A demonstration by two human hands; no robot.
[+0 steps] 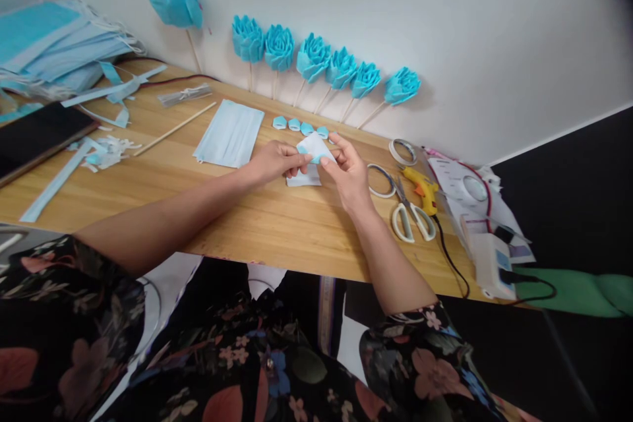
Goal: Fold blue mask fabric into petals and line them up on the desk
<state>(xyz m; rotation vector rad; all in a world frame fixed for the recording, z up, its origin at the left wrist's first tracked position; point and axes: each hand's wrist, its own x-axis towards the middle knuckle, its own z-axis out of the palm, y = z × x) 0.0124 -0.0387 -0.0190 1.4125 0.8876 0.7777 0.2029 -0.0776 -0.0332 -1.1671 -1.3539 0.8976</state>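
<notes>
Between my two hands is a small square of white and blue mask fabric (315,145), its lower edge partly folded to show blue. My left hand (277,161) pinches its left side between thumb and fingers. On the right side, my right hand (349,168) holds it with thumb in front and fingers behind. Under the hands lies a pale fabric piece (305,178), partly covered. Just beyond is a row of several small folded blue petals (294,124). A flat light-blue face mask (231,133) lies left of my left hand.
Several blue fabric flowers on sticks (314,58) lean on the wall. At right lie scissors (413,214), tape rolls (403,152), a yellow glue gun (421,188) and a power strip (493,264). At left are stacked masks (54,46), scraps (106,151), a stick (175,128) and a phone (37,138).
</notes>
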